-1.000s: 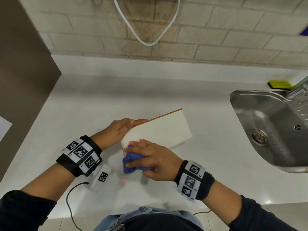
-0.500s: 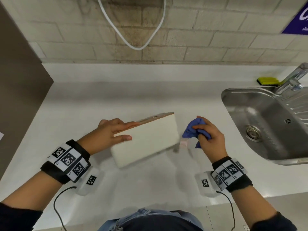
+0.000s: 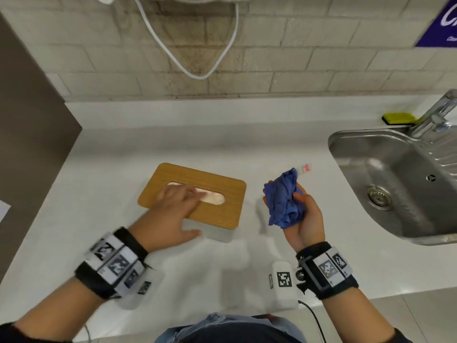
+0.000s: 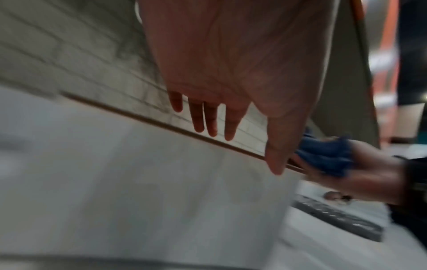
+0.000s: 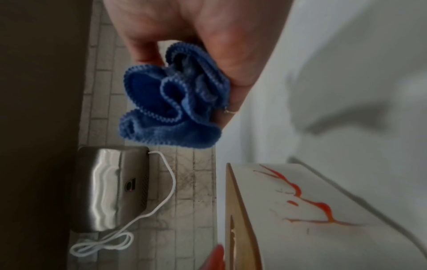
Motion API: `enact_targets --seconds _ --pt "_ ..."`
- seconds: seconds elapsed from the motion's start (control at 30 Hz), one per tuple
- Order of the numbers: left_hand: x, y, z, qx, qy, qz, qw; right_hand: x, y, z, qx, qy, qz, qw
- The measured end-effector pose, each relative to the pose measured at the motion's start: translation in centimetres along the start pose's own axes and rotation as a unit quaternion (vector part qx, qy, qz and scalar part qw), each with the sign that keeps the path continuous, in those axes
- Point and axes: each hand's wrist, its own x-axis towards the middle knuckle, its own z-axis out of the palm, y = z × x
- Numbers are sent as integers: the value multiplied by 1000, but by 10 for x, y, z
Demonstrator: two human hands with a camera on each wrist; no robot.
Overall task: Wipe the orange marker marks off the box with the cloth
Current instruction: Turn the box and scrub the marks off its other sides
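The box, white with a wooden slotted lid, lies lid-up on the counter. My left hand rests flat on the lid, fingers straight over the slot; its image is blurred. To the right of the box, clear of it, my right hand is turned palm up and grips the crumpled blue cloth. In the right wrist view the cloth bulges out of the fist, and orange marker marks run across one white side of the box. The left wrist view shows the straight fingers above the box.
A steel sink with a tap is set into the white counter at the right. A yellow sponge lies behind it. A dark panel bounds the left side. A hand dryer with a white cable hangs on the brick wall.
The box went from tilted on its edge to lying flat, lid up. My left hand moved onto the lid. My right hand left the box and turned palm up with the cloth.
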Motion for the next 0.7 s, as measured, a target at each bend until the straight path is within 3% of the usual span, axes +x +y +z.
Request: enact_targets --seconds 0.07,0.13,0.23,0.37,0.53,0.63,0.7 --pt "10 43 15 -10 11 1 1000 0 1 5 15 -19 -1 1000" --pt "22 69 33 7 37 -41 998 0 4 8 -7 -22 -26 999" --pt "34 83 42 26 61 -117 991 3 7 6 -18 -8 -38 999" --pt "34 82 41 41 72 -103 991 3 7 -5 -80 31 -38 996" --pt "17 63 -2 -116 147 -99 977 4 6 4 -214 75 -68 972" --pt "10 45 -29 -251 167 -74 950 -3 8 38 -283 33 -150 947" --pt "8 29 -38 -341 167 -58 923 -13 10 71 -334 -27 -236 912"
